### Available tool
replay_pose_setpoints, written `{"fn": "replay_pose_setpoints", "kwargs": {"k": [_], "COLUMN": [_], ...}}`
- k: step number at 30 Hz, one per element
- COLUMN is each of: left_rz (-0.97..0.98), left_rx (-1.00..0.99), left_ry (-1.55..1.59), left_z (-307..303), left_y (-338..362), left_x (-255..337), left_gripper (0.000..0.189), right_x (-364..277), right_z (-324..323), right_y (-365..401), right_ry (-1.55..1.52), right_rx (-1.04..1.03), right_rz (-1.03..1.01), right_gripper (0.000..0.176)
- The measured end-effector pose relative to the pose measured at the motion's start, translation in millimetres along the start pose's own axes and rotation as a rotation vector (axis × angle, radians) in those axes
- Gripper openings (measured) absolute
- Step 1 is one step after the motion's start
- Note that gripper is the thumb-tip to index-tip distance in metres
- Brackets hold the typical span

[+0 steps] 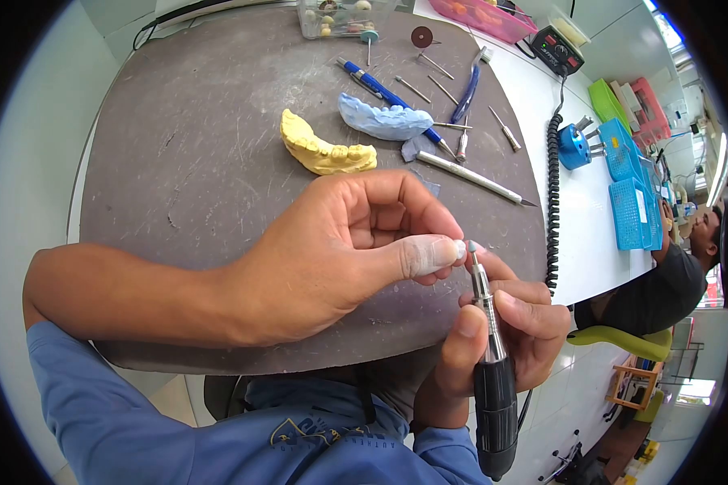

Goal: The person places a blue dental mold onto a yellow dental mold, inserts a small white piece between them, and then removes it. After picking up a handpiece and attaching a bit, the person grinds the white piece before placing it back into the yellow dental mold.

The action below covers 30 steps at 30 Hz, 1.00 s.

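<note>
Between thumb and forefinger, my left hand [356, 250] pinches a small white dental crown [460, 249], mostly hidden by the fingertips. My right hand [510, 323] grips a rotary handpiece [495, 396] with a black body and a silver nose. A pale bluish grinding tip [472, 247] in its end points up, right beside the crown. Beyond my left hand lie a yellow dental cast [323, 149] and a blue dental impression piece [384, 119]. A silver craft knife [473, 175] rests on the mat past my fingers.
A blue mechanical pencil [372, 81], a dark blue brush [467, 93] and several burs lie on the brown mat [186, 162]. Behind stands a clear box [344, 20]. At right are a coiled cord [552, 202], a blue bur holder [576, 145], blue baskets [632, 214] and a seated person [655, 283].
</note>
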<state>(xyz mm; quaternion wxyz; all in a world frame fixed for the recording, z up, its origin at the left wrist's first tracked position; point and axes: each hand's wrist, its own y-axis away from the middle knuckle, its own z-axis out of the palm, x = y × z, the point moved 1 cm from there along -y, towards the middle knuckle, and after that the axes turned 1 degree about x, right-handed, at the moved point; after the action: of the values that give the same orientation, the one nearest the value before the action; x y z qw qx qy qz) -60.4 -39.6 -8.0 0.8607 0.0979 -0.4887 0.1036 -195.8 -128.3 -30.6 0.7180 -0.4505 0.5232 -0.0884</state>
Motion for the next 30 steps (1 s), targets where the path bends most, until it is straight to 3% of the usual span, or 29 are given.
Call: {"fn": "replay_pose_setpoints", "kwargs": {"k": [8,14,21,30], "left_rz": [0.008,0.061,0.042,0.057], "left_rx": [-0.005,-0.045,-0.034,0.027], "left_ry": [0.002,0.073,0.07,-0.098], "left_z": [-0.1,-1.7,0.8,5.3], "left_y": [0.0,-0.6,0.9,4.4], "left_x": [-0.1,-2.8,0.5,2.6], "left_gripper": [0.014,0.016,0.02,0.021], "right_x": [-0.6,-2.0,-2.6,-4.4], "right_z": [-1.8,-3.4,-8.6,-7.8], "right_y": [0.6,5.3,2.6,0.6], "right_ry": [0.083,-0.001,0.006,0.088], "right_rx": [-0.07,0.004,-0.162,-0.183], "right_rz": [-0.026,0.02,-0.06,-0.059], "right_gripper": [0.034,0.034,0.038,0.035]}}
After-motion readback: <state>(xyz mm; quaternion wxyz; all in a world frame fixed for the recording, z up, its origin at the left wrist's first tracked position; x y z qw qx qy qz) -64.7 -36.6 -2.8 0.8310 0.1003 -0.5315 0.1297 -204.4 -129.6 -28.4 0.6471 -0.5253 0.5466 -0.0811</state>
